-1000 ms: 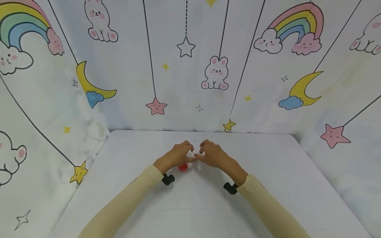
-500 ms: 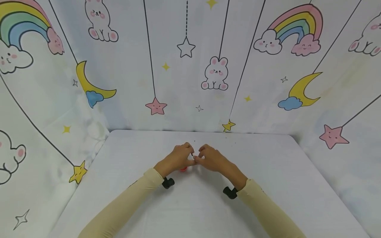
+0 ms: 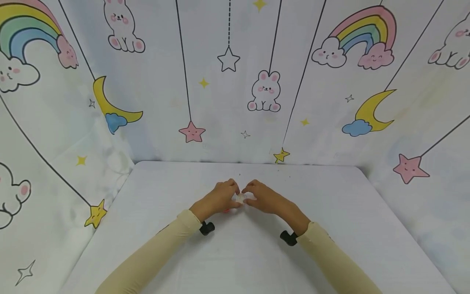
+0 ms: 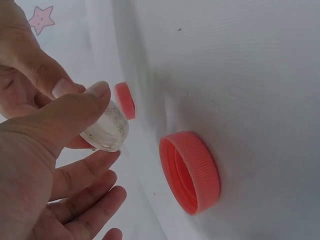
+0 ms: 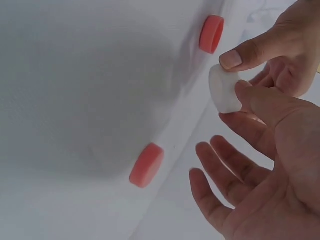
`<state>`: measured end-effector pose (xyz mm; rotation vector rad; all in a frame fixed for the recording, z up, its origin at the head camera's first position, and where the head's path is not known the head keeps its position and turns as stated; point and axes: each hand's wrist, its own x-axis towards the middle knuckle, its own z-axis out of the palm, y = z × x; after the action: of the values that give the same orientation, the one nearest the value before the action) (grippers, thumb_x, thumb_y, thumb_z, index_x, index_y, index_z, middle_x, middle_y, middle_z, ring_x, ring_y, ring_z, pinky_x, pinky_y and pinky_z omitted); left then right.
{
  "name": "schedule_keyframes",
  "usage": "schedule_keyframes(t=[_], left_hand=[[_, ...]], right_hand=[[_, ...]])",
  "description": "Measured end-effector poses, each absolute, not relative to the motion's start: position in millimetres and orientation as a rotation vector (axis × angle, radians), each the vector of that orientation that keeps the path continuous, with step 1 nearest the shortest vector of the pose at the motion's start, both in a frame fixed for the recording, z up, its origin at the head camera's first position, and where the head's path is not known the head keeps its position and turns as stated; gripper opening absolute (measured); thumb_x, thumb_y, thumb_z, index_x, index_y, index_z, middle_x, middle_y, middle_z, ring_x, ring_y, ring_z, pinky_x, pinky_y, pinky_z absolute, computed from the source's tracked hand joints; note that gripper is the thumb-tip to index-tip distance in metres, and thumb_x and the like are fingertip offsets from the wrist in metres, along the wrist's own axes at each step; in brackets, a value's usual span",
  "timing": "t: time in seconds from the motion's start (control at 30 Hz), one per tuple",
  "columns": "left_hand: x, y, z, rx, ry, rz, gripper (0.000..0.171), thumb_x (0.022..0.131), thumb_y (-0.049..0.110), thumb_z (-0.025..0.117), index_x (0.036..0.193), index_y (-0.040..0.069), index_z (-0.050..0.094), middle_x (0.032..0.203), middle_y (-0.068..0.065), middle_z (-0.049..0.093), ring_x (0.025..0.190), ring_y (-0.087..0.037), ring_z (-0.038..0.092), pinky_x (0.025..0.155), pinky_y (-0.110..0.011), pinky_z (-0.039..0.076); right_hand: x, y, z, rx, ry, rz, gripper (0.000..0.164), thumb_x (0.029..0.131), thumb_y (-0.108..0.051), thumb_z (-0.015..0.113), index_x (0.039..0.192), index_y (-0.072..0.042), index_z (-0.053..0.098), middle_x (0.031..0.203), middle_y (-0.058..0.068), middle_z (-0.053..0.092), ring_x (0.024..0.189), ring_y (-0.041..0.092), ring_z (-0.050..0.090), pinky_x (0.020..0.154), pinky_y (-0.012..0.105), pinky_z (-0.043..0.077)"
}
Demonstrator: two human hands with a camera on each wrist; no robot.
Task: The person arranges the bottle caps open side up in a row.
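A small white plastic cap (image 4: 109,131) with faint printing on its side is held up between the two hands. My left hand (image 3: 222,195) grips it, the thumb pressed on its edge in the right wrist view. My right hand (image 3: 267,197) also pinches the white cap (image 5: 224,92), thumb on one side and index fingertip at the lower rim; its other fingers are spread. Beneath the hands, a ribbed red cap (image 4: 191,172) stands with its hollow side showing. A second red cap (image 5: 146,165) lies nearer the right hand; the hands hide it in the head view.
A white cloth covers the table (image 3: 227,253). Behind and beside it hang white curtains (image 3: 158,90) printed with rainbows, moons, stars and rabbits. Black wrist cameras (image 3: 207,228) sit under both wrists.
Both hands have come slightly towards the person. The white cap now shows more between the fingers, while the left hand covers more of the red cap below it.
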<state>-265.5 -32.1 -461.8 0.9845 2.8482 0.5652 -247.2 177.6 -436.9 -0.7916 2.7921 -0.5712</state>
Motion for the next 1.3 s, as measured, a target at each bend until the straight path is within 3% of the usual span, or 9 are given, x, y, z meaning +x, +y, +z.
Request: schedule_keyframes(t=[0.17, 0.4, 1.3], left_hand=[[-263, -29, -462, 1.019, 2.864, 0.491, 0.038, 0.093, 0.032, 0.084, 0.117, 0.006, 0.071, 0.129, -0.009, 0.061, 0.123, -0.026, 0.062, 0.112, -0.052, 0.044], [-262, -26, -464, 1.031, 2.878, 0.459, 0.038, 0.092, 0.033, 0.084, 0.116, 0.006, 0.071, 0.127, -0.009, 0.063, 0.123, -0.026, 0.062, 0.111, -0.051, 0.046], [-264, -24, -479, 1.022, 2.888, 0.473, 0.038, 0.088, 0.036, 0.087, 0.110, 0.008, 0.072, 0.117, -0.006, 0.062, 0.111, -0.024, 0.063, 0.106, -0.050, 0.046]], right_hand=[[-248, 181, -443, -0.792, 2.802, -0.514, 0.038, 0.101, -0.028, 0.075, 0.134, -0.011, 0.069, 0.138, 0.009, 0.060, 0.128, 0.028, 0.060, 0.107, 0.046, 0.052], [-246, 180, -446, -0.762, 2.861, -0.428, 0.035, 0.099, -0.031, 0.076, 0.129, -0.014, 0.073, 0.133, 0.008, 0.064, 0.123, 0.030, 0.062, 0.104, 0.062, 0.047], [-247, 176, -466, -0.801, 2.938, -0.247, 0.030, 0.096, -0.031, 0.079, 0.122, -0.016, 0.076, 0.128, 0.007, 0.065, 0.119, 0.028, 0.062, 0.098, 0.057, 0.050]])
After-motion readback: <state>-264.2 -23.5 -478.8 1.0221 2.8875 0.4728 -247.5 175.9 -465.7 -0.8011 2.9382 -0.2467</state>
